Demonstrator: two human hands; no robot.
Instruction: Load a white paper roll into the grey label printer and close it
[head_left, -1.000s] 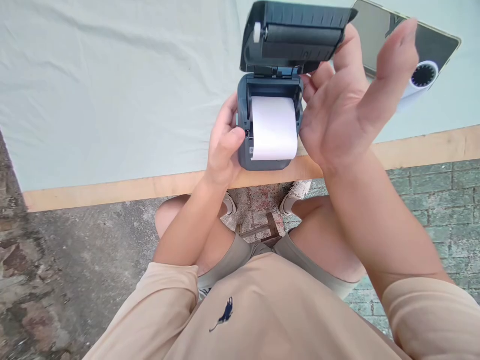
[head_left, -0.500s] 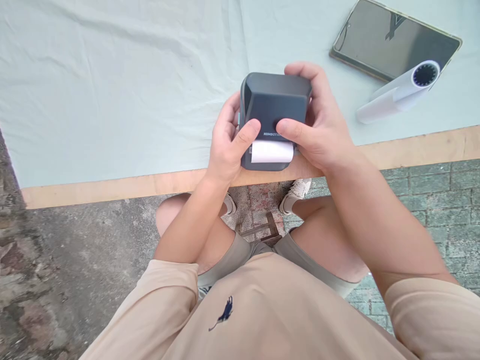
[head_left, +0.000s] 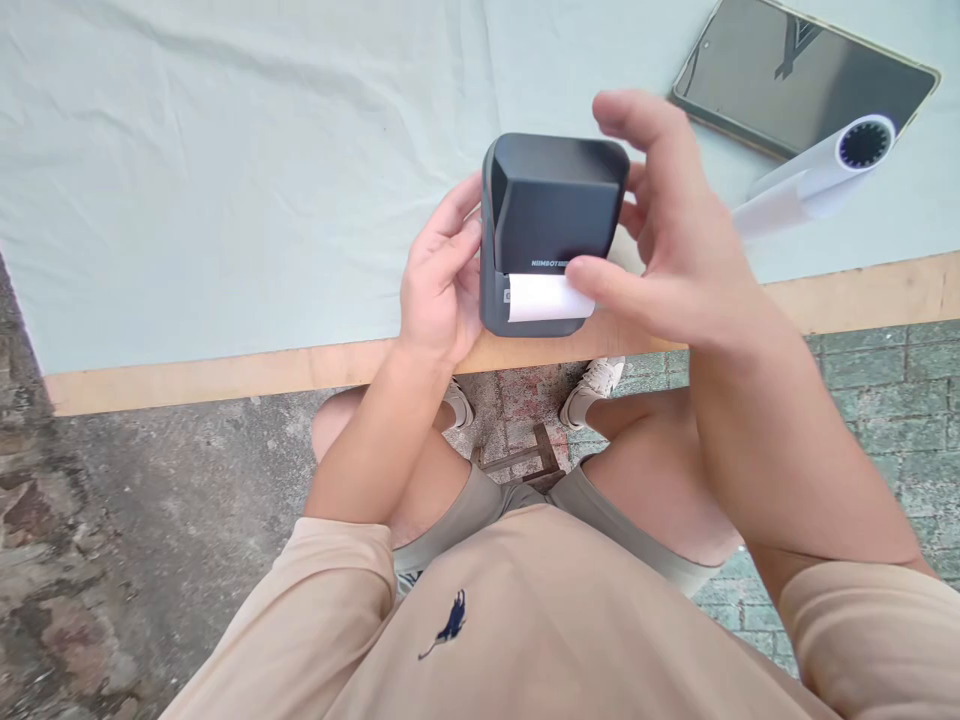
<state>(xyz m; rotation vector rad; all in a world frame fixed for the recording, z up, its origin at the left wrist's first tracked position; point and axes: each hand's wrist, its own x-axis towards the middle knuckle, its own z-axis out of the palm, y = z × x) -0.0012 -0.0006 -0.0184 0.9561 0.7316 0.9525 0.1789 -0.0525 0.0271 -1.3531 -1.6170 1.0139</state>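
Now the Niimbot printer (head_left: 555,235), gripped by the left hand (head_left: 442,270) above the near edge of the table (head_left: 225,376), has its lid (head_left: 559,205) newly down, paper strip (head_left: 546,298) protruding, apparently loaded, while the right hand (head_left: 679,245) loosens and spreads at its right.

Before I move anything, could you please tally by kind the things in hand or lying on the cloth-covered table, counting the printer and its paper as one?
Printer: 1
Phone: 1
White roll: 1
Total: 3
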